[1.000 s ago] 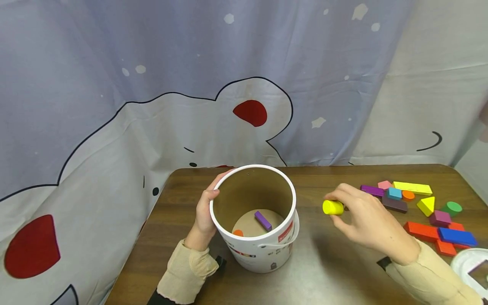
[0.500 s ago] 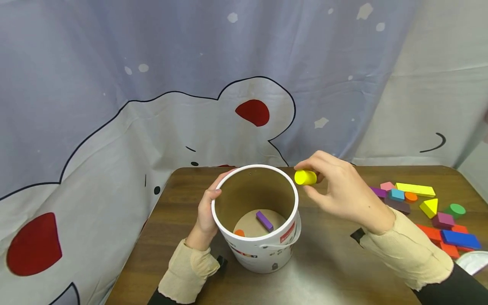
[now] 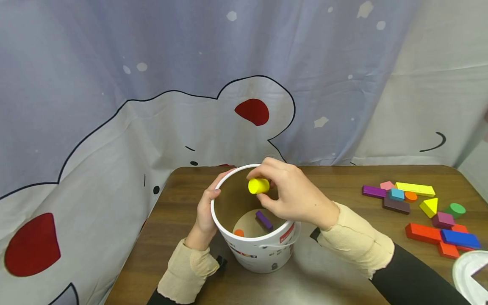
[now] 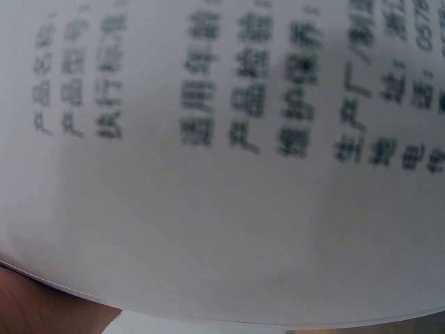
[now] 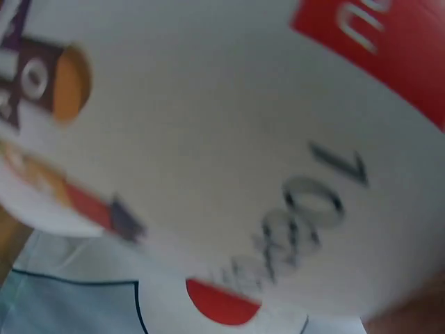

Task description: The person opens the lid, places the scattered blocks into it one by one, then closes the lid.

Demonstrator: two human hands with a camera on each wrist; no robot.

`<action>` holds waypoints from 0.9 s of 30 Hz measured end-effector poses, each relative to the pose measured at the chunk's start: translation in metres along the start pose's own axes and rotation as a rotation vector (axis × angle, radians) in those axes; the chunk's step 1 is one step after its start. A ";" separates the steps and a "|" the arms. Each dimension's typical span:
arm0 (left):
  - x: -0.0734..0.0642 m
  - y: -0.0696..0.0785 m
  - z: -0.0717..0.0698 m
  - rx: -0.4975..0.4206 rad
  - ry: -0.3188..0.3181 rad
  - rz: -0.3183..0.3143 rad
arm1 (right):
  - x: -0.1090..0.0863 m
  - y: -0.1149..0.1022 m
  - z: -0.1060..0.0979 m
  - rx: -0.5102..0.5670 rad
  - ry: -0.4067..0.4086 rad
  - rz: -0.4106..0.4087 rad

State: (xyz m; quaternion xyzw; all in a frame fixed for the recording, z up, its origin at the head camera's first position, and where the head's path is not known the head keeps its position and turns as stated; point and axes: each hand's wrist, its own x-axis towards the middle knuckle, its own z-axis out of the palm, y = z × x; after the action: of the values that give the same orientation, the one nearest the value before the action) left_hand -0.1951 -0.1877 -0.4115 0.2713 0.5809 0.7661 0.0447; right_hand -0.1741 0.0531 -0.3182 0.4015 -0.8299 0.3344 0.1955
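Two hands at one white bucket point(image 3: 263, 258), which stands upright on the wooden counter point(image 3: 183, 190). Left hand point(image 3: 206, 214): grasping the bucket at its left side, thumb at the rim. Right hand point(image 3: 295, 192): grasping a yellow cylinder point(image 3: 258, 186) between thumb and fingers, over the bucket's mouth. Cylinder lies roughly sideways, one flat end turned left; seen from the head it falls inside the rim's outline, though its height relative to the rim cannot be judged. On the bucket floor: a purple block point(image 3: 264, 220), and to its left an orange piece point(image 3: 238, 233), partly hidden by the near rim. Far right of the counter, a loose group: purple bar point(image 3: 373, 191), pink piece point(image 3: 387, 185), light blue block point(image 3: 396, 194), orange disc point(image 3: 410, 196), dark block point(image 3: 396, 205), long yellow bar point(image 3: 414, 189). Nearer and further right: yellow triangular block point(image 3: 429, 207), green cylinder point(image 3: 455, 210), plum block point(image 3: 443, 220), then red blocks point(image 3: 423, 233) with a blue bar point(image 3: 460, 239) across them. White lid point(image 3: 462, 275) at the near right edge, partly cut off. Behind the counter, a printed curtain point(image 3: 152, 46). Both wrist views: mostly printed bucket wall, blurred.
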 end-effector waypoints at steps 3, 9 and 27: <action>0.001 -0.003 -0.003 0.004 -0.028 0.018 | 0.005 -0.002 0.009 -0.024 -0.071 0.025; 0.002 -0.010 -0.008 -0.001 -0.036 0.010 | 0.014 -0.005 0.018 -0.088 -0.170 0.034; 0.000 -0.003 -0.003 -0.034 0.013 -0.019 | 0.018 -0.006 0.025 -0.273 -0.514 0.144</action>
State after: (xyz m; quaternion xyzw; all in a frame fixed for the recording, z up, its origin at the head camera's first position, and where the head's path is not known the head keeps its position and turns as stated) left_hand -0.1970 -0.1889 -0.4151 0.2599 0.5709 0.7770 0.0529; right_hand -0.1816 0.0227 -0.3221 0.3832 -0.9158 0.1202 0.0069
